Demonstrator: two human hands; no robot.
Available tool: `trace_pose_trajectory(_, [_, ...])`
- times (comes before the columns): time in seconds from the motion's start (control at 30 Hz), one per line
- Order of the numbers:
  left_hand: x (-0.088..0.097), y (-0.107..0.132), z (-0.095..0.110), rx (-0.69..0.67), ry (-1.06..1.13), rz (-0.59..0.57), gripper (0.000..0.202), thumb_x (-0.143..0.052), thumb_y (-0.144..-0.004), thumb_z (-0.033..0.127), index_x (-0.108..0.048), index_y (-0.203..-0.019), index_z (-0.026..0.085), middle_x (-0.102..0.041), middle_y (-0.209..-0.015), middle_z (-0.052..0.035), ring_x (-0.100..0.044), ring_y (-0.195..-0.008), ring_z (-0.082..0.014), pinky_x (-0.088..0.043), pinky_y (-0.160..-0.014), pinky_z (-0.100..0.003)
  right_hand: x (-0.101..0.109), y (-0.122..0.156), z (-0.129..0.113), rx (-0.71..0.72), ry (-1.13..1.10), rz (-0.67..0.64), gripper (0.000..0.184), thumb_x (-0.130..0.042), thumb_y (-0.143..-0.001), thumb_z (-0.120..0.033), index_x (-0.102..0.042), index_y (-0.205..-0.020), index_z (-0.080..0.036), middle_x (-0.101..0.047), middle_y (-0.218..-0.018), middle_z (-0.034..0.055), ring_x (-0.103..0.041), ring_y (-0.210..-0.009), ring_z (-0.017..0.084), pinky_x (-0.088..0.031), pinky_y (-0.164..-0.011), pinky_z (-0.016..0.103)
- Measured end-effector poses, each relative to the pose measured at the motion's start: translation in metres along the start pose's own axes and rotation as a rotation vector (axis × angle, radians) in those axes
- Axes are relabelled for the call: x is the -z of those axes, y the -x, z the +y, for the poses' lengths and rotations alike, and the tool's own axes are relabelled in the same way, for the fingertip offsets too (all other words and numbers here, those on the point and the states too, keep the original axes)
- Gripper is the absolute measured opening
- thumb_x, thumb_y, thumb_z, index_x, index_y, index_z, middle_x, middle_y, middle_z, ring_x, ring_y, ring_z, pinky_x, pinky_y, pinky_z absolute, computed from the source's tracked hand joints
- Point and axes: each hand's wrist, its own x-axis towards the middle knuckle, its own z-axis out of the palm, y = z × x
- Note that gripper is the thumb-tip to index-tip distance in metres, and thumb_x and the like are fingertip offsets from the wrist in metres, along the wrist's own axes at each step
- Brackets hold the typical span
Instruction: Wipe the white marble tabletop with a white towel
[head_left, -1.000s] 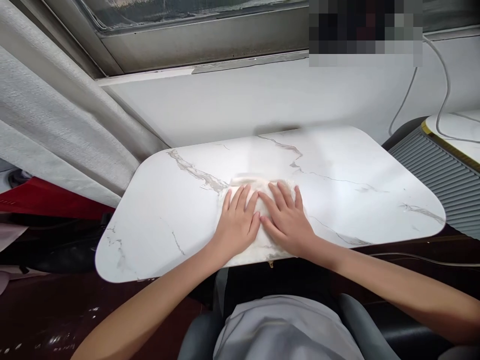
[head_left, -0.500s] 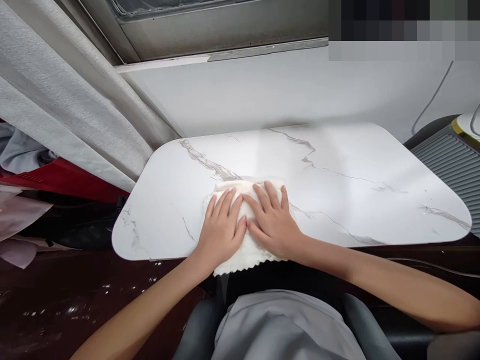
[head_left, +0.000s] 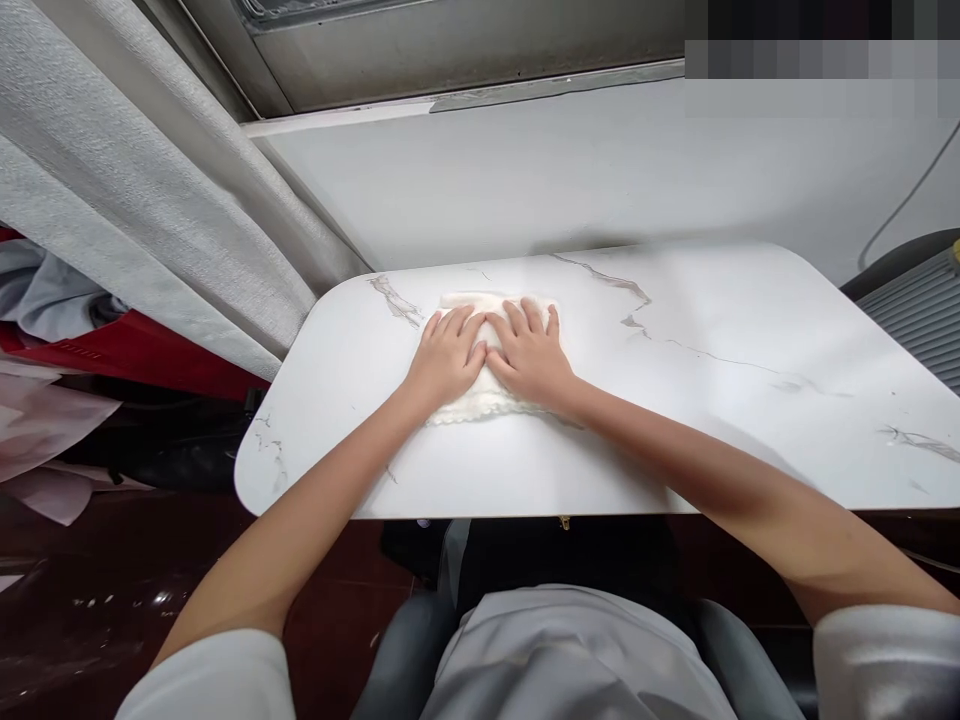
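A cream-white cloth (head_left: 480, 402) with a scalloped edge lies flat on the white marble-patterned table (head_left: 720, 420), toward its far side. My left hand (head_left: 448, 352) rests palm down on the cloth's left part, fingers stretched out. On the right part, my right hand (head_left: 531, 352) presses down the same way, its fingers spread. The thumbs and index fingertips of both hands come close together in the middle. The palms hide much of the cloth.
A pale curtain (head_left: 187, 180) hangs at the left, beside a red bag (head_left: 150, 345) with clothes. A white wall (head_left: 525, 180) rises behind the table. A grey ribbed appliance (head_left: 919, 315) stands at the right, near a cable (head_left: 911, 200).
Both hands have slid the cloth away from me, from the table's near edge toward the back. The cloth's front edge, which overhung the table, now lies on top.
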Motion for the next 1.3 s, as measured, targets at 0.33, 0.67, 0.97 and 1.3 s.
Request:
trace_pose_trajectory(0.33, [-0.009, -0.053, -0.025, -0.002, 0.036, 0.014, 0.047, -0.032, -0.098, 0.029, -0.05, -0.14, 0.016, -0.046, -0.154, -0.0127, -0.038, -0.145, -0.0232, -0.019, -0.124, -0.047, -0.006, -0.052, 0.019, -0.046, -0.024, 0.015, 0.056, -0.03, -0.097, -0.035, -0.044, -0.148, -0.016, -0.035, -0.16, 0.0151, -0.021, -0.149, 0.038, -0.007, -0.117, 0.067])
trace_pose_trajectory(0.67, [-0.022, -0.093, -0.046, 0.034, 0.09, 0.08, 0.045, -0.033, -0.097, 0.029, -0.052, -0.138, 0.02, -0.05, -0.15, -0.0109, -0.041, -0.142, -0.0232, -0.019, -0.124, -0.046, -0.01, -0.097, 0.039, -0.021, -0.02, 0.025, 0.054, -0.029, -0.097, -0.033, -0.045, -0.146, -0.018, -0.039, -0.157, 0.0127, -0.023, -0.147, 0.034, -0.007, -0.118, 0.064])
trace_pose_trajectory(0.97, [-0.021, -0.114, -0.059, 0.098, 0.118, 0.097, 0.045, -0.036, -0.096, 0.028, -0.054, -0.136, 0.019, -0.053, -0.148, -0.0112, -0.043, -0.14, -0.0238, -0.02, -0.123, -0.046, -0.013, -0.13, 0.047, 0.023, -0.005, 0.022, 0.052, -0.029, -0.097, -0.03, -0.045, -0.145, -0.019, -0.041, -0.155, 0.0122, -0.027, -0.144, 0.032, -0.01, -0.118, 0.062])
trace_pose_trajectory(1.3, [-0.022, -0.13, -0.079, 0.089, 0.116, 0.099, 0.046, -0.034, -0.097, 0.029, -0.055, -0.136, 0.018, -0.056, -0.145, -0.0111, -0.046, -0.137, -0.0248, -0.024, -0.121, -0.046, -0.02, -0.154, 0.045, 0.012, 0.009, 0.042, 0.051, -0.029, -0.097, -0.031, -0.048, -0.143, -0.02, -0.049, -0.148, 0.0128, -0.035, -0.138, 0.032, -0.015, -0.116, 0.059])
